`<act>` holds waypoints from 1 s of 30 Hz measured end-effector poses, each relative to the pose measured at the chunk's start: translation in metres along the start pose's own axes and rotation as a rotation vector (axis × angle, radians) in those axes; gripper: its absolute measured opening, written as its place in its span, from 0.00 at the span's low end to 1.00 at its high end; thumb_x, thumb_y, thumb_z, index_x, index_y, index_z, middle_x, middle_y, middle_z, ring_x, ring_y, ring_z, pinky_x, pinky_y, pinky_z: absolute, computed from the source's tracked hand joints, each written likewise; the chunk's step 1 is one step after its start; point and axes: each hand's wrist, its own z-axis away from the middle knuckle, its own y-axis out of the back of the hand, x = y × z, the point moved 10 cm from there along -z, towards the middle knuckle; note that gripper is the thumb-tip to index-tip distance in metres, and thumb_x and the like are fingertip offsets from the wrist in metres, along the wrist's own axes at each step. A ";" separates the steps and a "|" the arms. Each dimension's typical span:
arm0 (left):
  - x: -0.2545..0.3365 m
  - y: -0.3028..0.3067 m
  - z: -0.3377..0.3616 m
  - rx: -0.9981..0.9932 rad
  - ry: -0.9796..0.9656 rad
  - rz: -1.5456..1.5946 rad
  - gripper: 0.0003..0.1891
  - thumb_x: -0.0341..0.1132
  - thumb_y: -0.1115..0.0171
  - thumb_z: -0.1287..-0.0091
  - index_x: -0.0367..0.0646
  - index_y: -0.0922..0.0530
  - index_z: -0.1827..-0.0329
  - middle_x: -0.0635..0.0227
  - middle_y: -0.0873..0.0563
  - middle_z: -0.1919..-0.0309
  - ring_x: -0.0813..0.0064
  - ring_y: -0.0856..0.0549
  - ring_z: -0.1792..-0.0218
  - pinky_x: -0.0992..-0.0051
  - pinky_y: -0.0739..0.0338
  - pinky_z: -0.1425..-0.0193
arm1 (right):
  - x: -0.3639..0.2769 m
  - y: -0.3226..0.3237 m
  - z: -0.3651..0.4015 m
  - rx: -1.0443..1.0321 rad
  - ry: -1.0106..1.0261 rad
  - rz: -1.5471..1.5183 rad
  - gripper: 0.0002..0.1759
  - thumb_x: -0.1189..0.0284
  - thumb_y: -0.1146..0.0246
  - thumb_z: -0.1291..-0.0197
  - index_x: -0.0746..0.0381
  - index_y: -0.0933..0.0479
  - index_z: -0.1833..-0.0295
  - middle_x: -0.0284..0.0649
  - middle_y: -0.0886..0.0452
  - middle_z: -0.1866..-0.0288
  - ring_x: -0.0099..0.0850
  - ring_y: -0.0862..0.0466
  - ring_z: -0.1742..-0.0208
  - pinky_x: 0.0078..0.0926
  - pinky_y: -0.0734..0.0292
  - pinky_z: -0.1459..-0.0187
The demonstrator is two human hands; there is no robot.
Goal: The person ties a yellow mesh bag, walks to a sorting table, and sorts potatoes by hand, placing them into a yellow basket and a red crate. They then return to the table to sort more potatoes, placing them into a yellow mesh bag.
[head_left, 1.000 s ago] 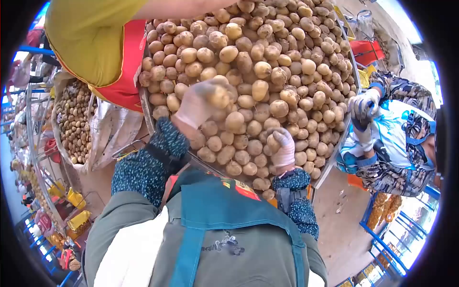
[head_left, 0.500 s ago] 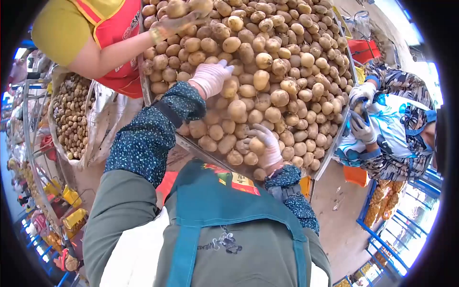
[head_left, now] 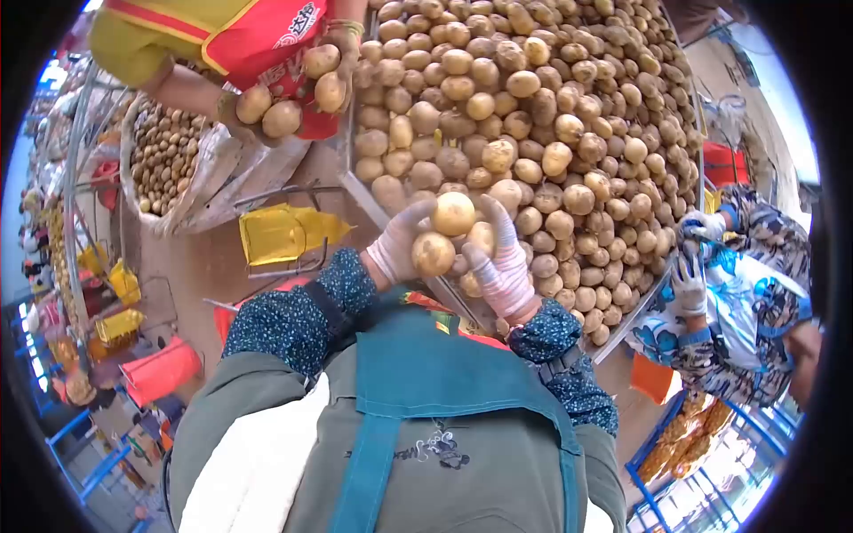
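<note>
Both of my gloved hands are close together above the near edge of a metal-rimmed table (head_left: 369, 202) heaped with brown potatoes (head_left: 577, 151). My left hand (head_left: 397, 244) is curled round a potato (head_left: 433, 254), and another potato (head_left: 454, 213) rests between the two hands at the top. My right hand (head_left: 503, 262) is wrapped against a potato (head_left: 481, 238) on its palm side. Both gloves are white to pale pink with greyish fingers. The undersides of the held potatoes are hidden.
At upper left a person in a red apron (head_left: 267, 53) holds several potatoes. Another person's gloved hands (head_left: 691, 284) are at the right. A sack of potatoes (head_left: 164, 160), a yellow seat (head_left: 289, 234) and an orange bin (head_left: 655, 377) stand around the table.
My hands have come off the pile and together in front of my chest, now with potatoes in both. The co-worker's hand has left the pile. The view has shifted left.
</note>
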 end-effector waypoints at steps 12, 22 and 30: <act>0.088 0.111 0.189 0.167 -0.611 -0.015 0.40 0.62 0.30 0.39 0.39 0.25 0.34 0.43 0.18 0.41 0.43 0.14 0.44 0.50 0.11 0.54 | 0.047 -0.038 0.003 -0.258 -0.114 0.110 0.26 0.65 0.41 0.23 0.67 0.27 0.27 0.51 0.21 0.31 0.42 0.22 0.29 0.36 0.30 0.27; 0.194 0.319 0.317 0.869 -0.851 -0.415 0.37 0.48 0.34 0.28 0.44 0.40 0.22 0.54 0.25 0.27 0.53 0.26 0.26 0.51 0.29 0.23 | 0.085 0.043 0.134 -0.214 0.049 0.726 0.23 0.68 0.39 0.28 0.65 0.25 0.31 0.54 0.19 0.35 0.52 0.21 0.34 0.44 0.26 0.30; 0.159 0.148 0.192 1.054 -0.695 -1.131 0.32 0.48 0.35 0.25 0.40 0.30 0.24 0.54 0.17 0.38 0.60 0.16 0.41 0.61 0.19 0.35 | 0.115 0.091 0.257 0.097 -0.007 1.086 0.26 0.61 0.35 0.36 0.60 0.22 0.35 0.47 0.25 0.29 0.50 0.31 0.24 0.53 0.38 0.24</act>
